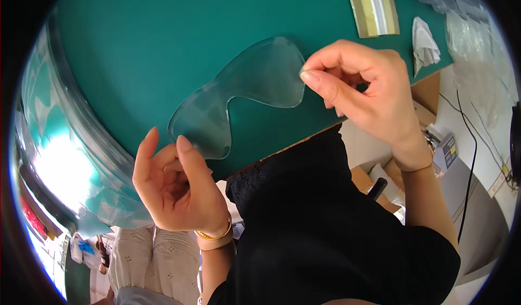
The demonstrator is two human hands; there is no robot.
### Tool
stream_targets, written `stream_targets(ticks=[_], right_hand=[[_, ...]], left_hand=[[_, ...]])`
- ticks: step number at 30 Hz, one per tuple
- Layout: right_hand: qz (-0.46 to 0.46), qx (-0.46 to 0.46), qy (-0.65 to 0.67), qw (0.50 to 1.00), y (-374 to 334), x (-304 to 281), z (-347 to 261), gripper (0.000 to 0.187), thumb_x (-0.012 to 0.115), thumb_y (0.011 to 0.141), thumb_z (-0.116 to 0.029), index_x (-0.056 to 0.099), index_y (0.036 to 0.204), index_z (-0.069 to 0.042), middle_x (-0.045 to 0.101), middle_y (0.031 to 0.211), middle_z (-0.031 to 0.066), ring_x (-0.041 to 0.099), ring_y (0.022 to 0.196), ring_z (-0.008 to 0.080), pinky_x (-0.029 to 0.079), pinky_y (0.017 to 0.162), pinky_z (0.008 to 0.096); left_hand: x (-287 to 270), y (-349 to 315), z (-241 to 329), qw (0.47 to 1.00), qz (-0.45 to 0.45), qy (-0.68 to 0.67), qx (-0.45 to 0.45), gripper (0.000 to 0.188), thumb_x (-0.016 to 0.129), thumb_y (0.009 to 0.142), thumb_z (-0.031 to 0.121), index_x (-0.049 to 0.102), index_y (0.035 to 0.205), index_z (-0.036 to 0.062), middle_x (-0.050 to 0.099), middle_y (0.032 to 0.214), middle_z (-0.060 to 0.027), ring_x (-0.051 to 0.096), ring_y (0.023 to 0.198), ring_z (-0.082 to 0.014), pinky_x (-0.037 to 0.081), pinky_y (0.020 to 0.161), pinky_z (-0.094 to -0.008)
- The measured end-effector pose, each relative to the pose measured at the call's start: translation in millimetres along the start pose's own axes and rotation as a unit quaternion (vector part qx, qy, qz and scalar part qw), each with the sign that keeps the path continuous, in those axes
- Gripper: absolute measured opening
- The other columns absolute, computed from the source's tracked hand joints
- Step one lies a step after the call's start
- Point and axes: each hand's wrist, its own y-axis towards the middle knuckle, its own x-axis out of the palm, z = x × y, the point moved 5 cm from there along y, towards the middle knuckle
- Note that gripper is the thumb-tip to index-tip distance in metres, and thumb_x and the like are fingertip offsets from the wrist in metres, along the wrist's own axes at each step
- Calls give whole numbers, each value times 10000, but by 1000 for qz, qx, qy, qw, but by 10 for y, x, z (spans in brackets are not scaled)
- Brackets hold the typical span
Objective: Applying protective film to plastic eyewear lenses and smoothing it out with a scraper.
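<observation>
A clear, see-through goggle lens (pixel 260 71) with a nose cut-out is held tilted over the green tabletop (pixel 135 28). My right hand (pixel 363 82) pinches its right end between thumb and forefinger. At the lens's lower left end is my left hand (pixel 182 188), palm up, thumb and forefinger apart and the other fingers curled. Its thumb overlaps the lens edge in the picture; whether it touches is hard to tell.
Clear curved plastic sheets (pixel 70 164) bulge along the left. A cream strip with a pale band (pixel 374 6) and a crumpled white cloth (pixel 425 44) lie at the right. Beyond the table edge are a plastic bag (pixel 480 60) and a black cable (pixel 473 158). Another person's patterned trousers (pixel 157 256) show lower left.
</observation>
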Motion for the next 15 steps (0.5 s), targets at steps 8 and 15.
stream_targets(ticks=[8,15], right_hand=[[267,11,-345,900,75,-663,32,359,749,872,-218,605,1107,13,653,881,71,605,762,173,497,704,297],[264,-2,-212,941,77,-594,-151,485,764,845,-267,545,1174,14,659,920,135,653,838,262,519,784,341]], left_hand=[[63,-4,-12,1000,16,3,-1,346,660,876,-75,582,1213,-61,668,773,-67,506,521,-23,374,467,-143],[-6,26,-21,1000,16,-18,-10,325,657,877,-74,590,1195,-57,671,782,-72,504,519,-24,365,463,-142]])
